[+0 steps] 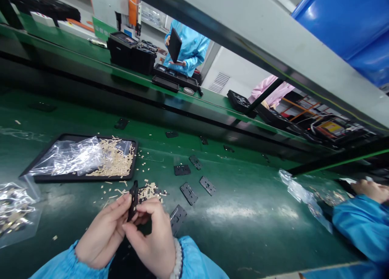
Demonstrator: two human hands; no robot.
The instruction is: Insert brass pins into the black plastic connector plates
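Note:
My left hand [105,232] is closed round a small black plastic part [133,200], held upright above the green table near the front edge. The fingers of my right hand [154,234] are pinched against the part's right side; anything tiny between them is too small to make out. Behind the hands is a pile of small beige pieces [149,192]. Flat black parts like the held one lie to the right, among them one close to my right hand [178,218] and another farther off [208,185].
A black tray [88,178] with plastic bags and beige pieces stands at the left. A clear bag of metal bits [16,210] lies nearer. At the right are another person's hand [370,190] and a plastic bag [304,194]. A metal beam [258,48] crosses overhead.

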